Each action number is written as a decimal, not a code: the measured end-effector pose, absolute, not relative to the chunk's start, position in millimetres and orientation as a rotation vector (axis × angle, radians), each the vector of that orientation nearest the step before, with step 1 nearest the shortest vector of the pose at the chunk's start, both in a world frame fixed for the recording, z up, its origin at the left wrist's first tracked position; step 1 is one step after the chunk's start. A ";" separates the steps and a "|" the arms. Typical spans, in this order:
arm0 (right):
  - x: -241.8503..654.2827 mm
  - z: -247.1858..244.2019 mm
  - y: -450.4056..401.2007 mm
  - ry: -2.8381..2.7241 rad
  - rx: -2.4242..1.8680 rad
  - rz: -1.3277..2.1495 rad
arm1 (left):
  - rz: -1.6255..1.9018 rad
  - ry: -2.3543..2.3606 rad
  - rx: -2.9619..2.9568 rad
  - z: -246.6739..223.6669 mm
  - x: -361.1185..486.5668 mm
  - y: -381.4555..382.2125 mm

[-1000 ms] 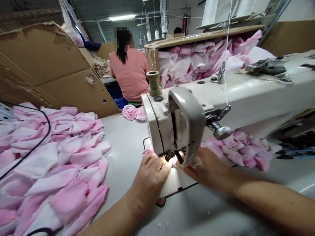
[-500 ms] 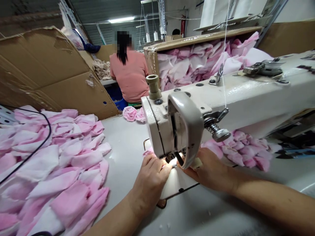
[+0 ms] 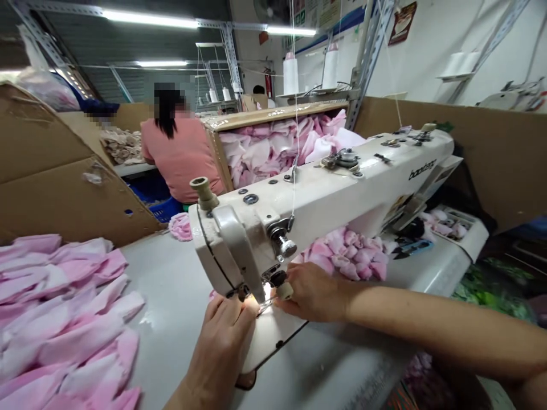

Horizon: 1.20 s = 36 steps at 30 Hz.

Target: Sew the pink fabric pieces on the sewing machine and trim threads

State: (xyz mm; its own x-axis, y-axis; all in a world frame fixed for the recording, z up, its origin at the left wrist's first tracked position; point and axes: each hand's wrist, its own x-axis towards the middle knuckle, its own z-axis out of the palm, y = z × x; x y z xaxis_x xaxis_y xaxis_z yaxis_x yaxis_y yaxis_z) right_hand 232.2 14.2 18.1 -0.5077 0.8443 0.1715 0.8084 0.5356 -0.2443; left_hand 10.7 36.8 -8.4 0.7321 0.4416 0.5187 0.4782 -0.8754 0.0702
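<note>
A white sewing machine (image 3: 333, 196) stands before me, its lamp lighting the needle plate (image 3: 269, 336). My left hand (image 3: 226, 330) is at the left of the needle, fingers bent and pressed down on pink fabric (image 3: 212, 294), of which only a small edge shows past the knuckles. On the needle's other side, my right hand (image 3: 310, 290) reaches in under the arm with its fingers drawn together. Its fingertips are partly behind the machine's foot area, and what they hold is hidden. Pink fabric pieces, bunched into a gathered heap (image 3: 348, 253), lie behind the right hand.
Loose pink and white fabric pieces (image 3: 64, 319) cover the table's left side. A pink fabric rosette (image 3: 180, 226) lies behind the machine head. Beyond are a box of pink fabric (image 3: 273, 148), cardboard panels (image 3: 64, 188) and a seated person (image 3: 182, 156). Blue-handled snips (image 3: 412, 249) lie at right.
My view has shifted right and back, so more of the machine and the table's right end shows. Both hands remain by the needle in much the same pose.
</note>
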 end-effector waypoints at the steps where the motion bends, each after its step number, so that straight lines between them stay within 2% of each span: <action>1: 238.4 21.8 12.6 -2.498 -1.390 0.191 | -0.832 -0.740 -2.858 -5.9 11.7 36.3; 5: 284.6 39.1 -5.6 -2.397 -1.493 0.142 | -0.895 -0.708 -2.809 -1.5 13.7 35.4; 8: 328.0 47.0 -28.3 -2.239 -1.729 0.067 | -0.906 -0.788 -2.748 -1.6 14.6 34.6; 14: 363.9 40.0 -54.5 -2.283 -2.066 -0.208 | -0.789 -0.850 -2.691 -0.1 18.2 29.8; 20: 359.0 29.7 -56.4 -2.314 -2.083 -0.320 | -0.620 -0.892 -2.727 4.4 13.8 20.5; 22: 356.1 31.4 -60.8 -2.300 -2.011 -0.349 | -0.685 -0.868 -2.783 9.7 14.5 9.4; 25: 340.5 35.9 -72.1 -2.250 -1.689 -0.314 | -0.891 -0.922 -3.077 20.0 22.7 -14.7; 31: 282.0 37.5 -91.7 -2.285 -1.175 0.014 | -1.291 -2.094 -3.571 29.9 46.9 -50.0; 36: 256.9 29.6 -91.9 -2.321 -0.999 0.037 | -1.686 -2.471 -3.484 28.0 42.2 -56.5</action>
State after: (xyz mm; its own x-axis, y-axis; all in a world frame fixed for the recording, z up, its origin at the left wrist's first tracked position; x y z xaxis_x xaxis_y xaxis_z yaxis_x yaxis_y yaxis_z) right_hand 256.9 -91.9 29.6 -0.5328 0.6682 0.5192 0.6512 0.7156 -0.2526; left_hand 42.2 -56.5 28.0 0.5246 0.8219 -0.2221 0.0930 0.2040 0.9745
